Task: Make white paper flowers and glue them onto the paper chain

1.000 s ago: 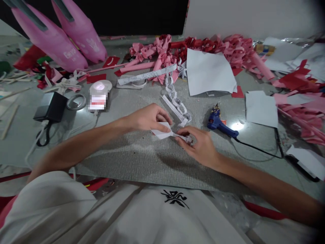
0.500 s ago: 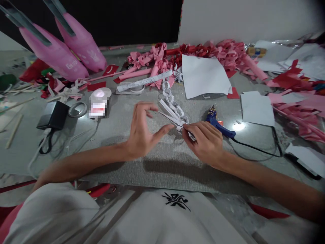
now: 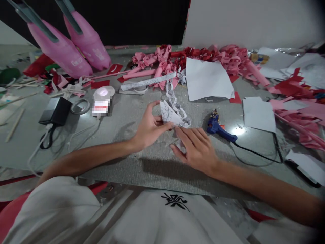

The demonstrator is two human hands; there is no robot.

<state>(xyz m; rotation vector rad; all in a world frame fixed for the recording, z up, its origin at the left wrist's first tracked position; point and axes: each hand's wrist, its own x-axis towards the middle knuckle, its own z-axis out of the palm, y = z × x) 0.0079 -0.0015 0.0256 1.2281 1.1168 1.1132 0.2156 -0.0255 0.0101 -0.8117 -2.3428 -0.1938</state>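
White paper, printed over part of its face with dark speckled marks, makes up the paper piece [image 3: 169, 113] between the two hands. It is held over the middle of the surface [image 3: 152, 171], nearer the front edge than the back one. The left hand [image 3: 148, 130] has its grip pinched on it, thumb along the lower side and fingers behind. The right hand [image 3: 199, 149] has its grip spread, thumb well away from the fingers; the fingertips are at the piece's lower right corner, and whether they touch it I cannot tell.

The step in hand looks like turning or settling the piece between the hands. As I judge it, the next move calls for a light, steady pinch from the left and a precise placing of the right fingertips, since thin paper creases easily.

The piece is roughly wedge-shaped, broad toward the back left and narrowing toward the right hand. A plainer white part runs along its lower right; it may be a fold. It stands tilted and partly covers a chain of white paper loops [image 3: 173, 99], which runs toward the back edge. Off toward the right edge lies a blue glue gun [image 3: 220, 131], apart from both hands.
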